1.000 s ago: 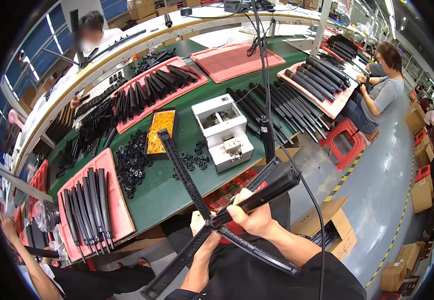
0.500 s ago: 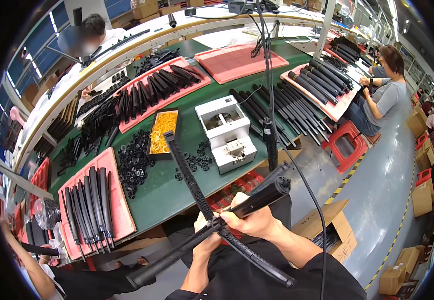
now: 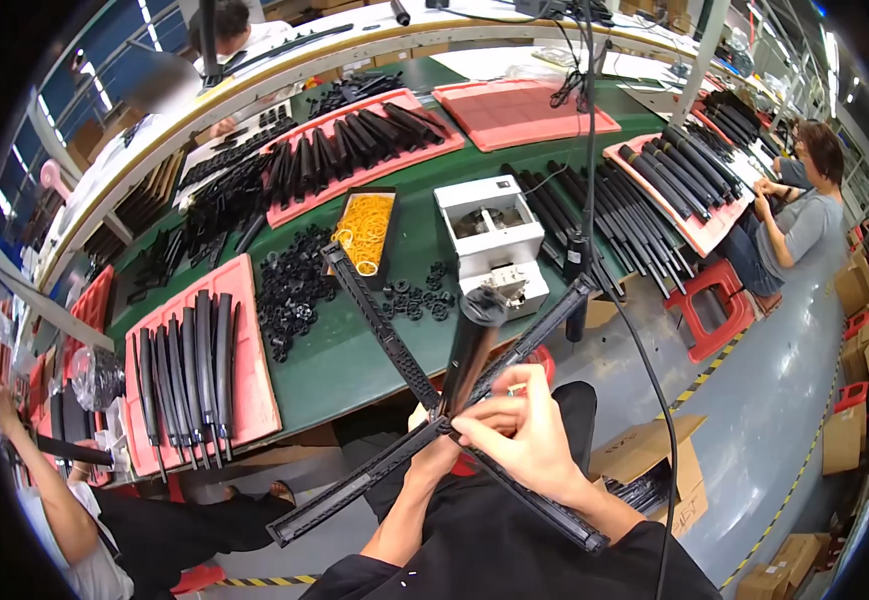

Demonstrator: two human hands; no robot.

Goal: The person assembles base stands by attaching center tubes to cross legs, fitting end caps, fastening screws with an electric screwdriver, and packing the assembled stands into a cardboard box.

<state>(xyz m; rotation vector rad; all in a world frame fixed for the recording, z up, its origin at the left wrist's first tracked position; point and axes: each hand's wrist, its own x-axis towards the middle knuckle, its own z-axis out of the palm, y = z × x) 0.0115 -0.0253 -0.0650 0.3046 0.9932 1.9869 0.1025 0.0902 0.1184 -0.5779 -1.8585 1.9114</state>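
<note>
stand legs (image 3: 385, 327): matt plastic | tube (image 3: 467, 355): glossy | floor (image 3: 755, 400): smooth, glossy | carton (image 3: 691, 468): cardboard

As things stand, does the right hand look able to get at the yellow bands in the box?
Probably not directly: in this view, the raised black tube and a black strut lie between the right hand and the yellow bands.

Through the head camera I see a plain black cloth top (image 3: 495, 560) covering the wearer's torso, with small white flecks (image 3: 406, 576) low on its front. I make out a loose black fabric right sleeve (image 3: 660, 565) and a matching black fabric left sleeve (image 3: 350, 576), both ending near the elbows. Past them, I find bare forearms (image 3: 403, 520), a bare right hand (image 3: 525, 438) and a bare, partly hidden left hand (image 3: 431, 458). I see dark black cloth trousers (image 3: 575, 418) on the legs.
</note>
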